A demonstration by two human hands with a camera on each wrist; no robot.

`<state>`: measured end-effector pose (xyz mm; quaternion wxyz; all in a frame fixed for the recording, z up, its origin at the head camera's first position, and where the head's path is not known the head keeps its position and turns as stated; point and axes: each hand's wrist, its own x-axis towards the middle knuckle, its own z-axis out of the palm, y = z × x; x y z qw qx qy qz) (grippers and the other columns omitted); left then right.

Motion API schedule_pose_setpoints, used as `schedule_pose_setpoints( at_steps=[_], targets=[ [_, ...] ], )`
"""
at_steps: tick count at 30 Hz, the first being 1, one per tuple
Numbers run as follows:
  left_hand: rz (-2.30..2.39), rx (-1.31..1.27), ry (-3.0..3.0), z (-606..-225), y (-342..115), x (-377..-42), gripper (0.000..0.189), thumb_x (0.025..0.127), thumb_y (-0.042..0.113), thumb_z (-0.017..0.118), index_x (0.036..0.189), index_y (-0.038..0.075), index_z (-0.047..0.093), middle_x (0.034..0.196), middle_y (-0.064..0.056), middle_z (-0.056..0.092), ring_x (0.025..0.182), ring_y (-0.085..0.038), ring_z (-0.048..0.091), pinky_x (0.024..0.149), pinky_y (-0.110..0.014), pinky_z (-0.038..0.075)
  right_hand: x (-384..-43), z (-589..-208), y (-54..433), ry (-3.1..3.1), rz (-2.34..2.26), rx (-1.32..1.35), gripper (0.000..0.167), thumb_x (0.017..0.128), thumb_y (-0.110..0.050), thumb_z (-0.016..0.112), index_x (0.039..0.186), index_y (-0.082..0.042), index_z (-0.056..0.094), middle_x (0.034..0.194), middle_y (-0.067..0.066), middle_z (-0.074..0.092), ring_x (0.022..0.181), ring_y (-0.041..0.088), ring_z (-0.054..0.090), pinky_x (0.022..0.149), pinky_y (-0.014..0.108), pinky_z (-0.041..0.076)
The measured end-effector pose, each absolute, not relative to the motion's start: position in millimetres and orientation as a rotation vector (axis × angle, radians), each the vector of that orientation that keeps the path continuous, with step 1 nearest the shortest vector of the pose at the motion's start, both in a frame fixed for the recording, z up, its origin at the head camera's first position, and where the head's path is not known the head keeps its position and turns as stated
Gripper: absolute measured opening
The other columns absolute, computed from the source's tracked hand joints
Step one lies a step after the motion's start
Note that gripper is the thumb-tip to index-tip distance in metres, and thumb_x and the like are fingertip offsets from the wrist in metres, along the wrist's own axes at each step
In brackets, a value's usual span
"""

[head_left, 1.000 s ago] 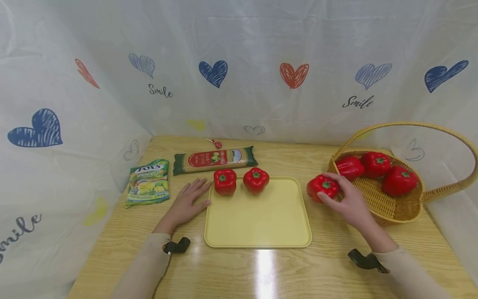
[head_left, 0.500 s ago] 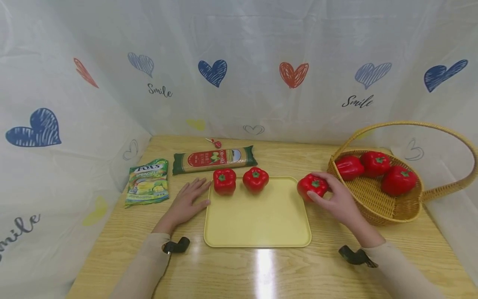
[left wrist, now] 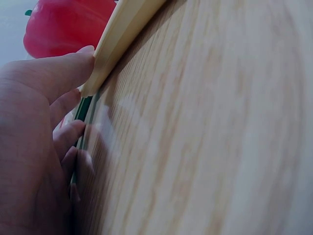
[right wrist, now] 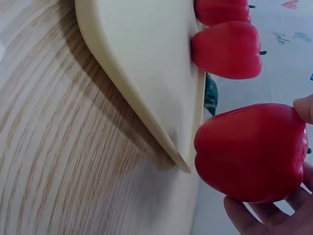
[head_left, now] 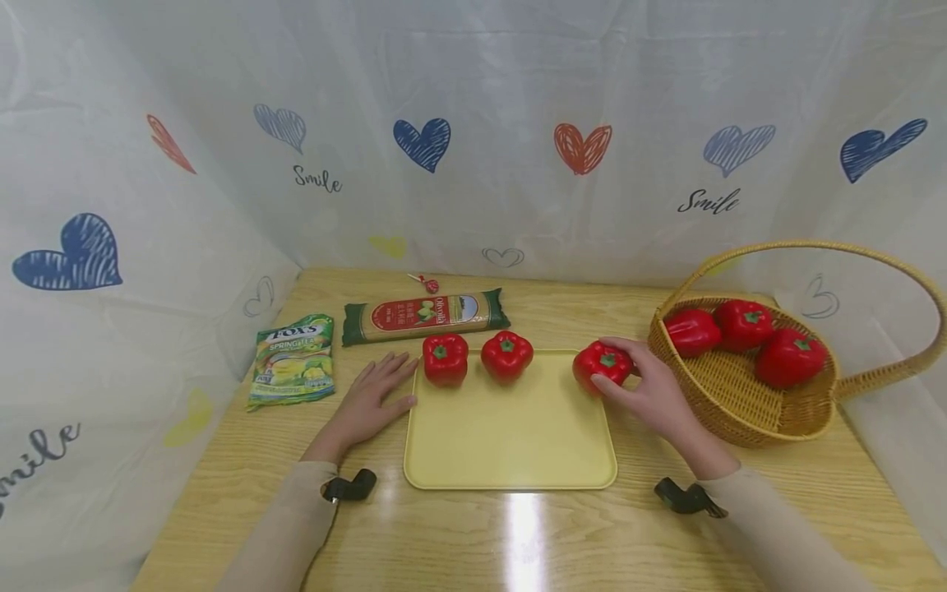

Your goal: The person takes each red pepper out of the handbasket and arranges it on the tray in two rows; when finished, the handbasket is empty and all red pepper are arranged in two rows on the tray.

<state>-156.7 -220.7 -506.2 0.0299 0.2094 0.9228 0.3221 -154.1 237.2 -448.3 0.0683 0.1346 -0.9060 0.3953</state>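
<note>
My right hand [head_left: 651, 395] grips a red bell pepper [head_left: 601, 367] between thumb and fingers, over the right rim of the yellow tray [head_left: 510, 444]. In the right wrist view that held pepper [right wrist: 252, 152] hangs above the tray's edge. Two more peppers stand in the tray's far part, one at the left corner [head_left: 445, 360] and one beside it [head_left: 506, 357]. With fingers spread, my left hand [head_left: 373, 399] lies on the table and touches the tray's left rim. The left wrist view shows the left thumb [left wrist: 73, 68] against that rim.
A wicker basket [head_left: 740, 403] with a tall handle stands at the right, holding several red peppers [head_left: 792, 358]. Behind the tray lie a spaghetti pack [head_left: 425, 318] and a lollipop [head_left: 429, 285]. A green candy bag [head_left: 293, 362] lies at the left. White curtains border the table.
My right hand has carried the pepper leftward, from beside the basket to over the tray's right rim. The left hand and the other peppers have stayed in place.
</note>
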Motion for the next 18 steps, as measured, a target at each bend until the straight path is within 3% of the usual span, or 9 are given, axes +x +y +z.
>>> schedule_pose_setpoints(
  at_steps=[4,18],
  targets=[
    [0.995,0.647,2.845,-506.2,-220.7,-156.5,0.066,0.099,0.038,0.064,0.156,0.014,0.043,0.163,-0.014,0.033,0.155,-0.036,0.017,0.126,-0.055,0.005,-157.9,-450.4,232.7,-2.738,1.222,0.394,0.058,0.090,-0.025,0.080,0.140,-0.008,0.057,0.132,0.017,0.061,0.110,0.034,0.064,0.089,0.053,0.056],
    [0.990,0.652,2.850,-507.6,-221.5,-156.8,0.065,0.100,0.040,0.063,0.156,0.014,0.043,0.164,-0.013,0.033,0.155,-0.035,0.016,0.126,-0.054,0.005,-170.6,-456.3,214.9,-2.725,1.258,0.422,0.058,0.091,-0.025,0.079,0.141,-0.006,0.057,0.134,0.017,0.061,0.112,0.032,0.064,0.090,0.049,0.058]
  ],
)
